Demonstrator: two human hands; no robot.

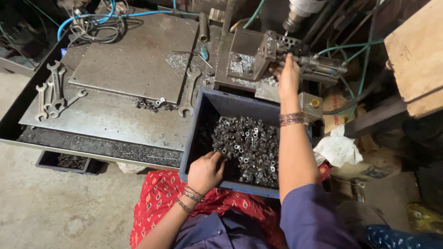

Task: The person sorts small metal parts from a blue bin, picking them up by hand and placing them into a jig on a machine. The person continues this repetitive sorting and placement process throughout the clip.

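Note:
A dark blue plastic crate [201, 110] sits in front of me, filled with several small metal nuts [249, 145]. My left hand [205, 171] reaches into the crate's near left corner, fingers curled into the nuts; whether it grips one is hidden. My right hand [289, 76] stretches past the crate to a metal fixture block [258, 53] under a drill chuck [295, 16], fingertips pressed at the jig's holed plate; anything it holds is hidden.
Several spanners [54, 90] lie at the left of the steel bench [106, 117]. One long spanner [190, 92] and a short chain [152, 105] lie by a raised steel plate [138, 55]. A white rag [338, 148] and wooden block [415, 50] are to the right.

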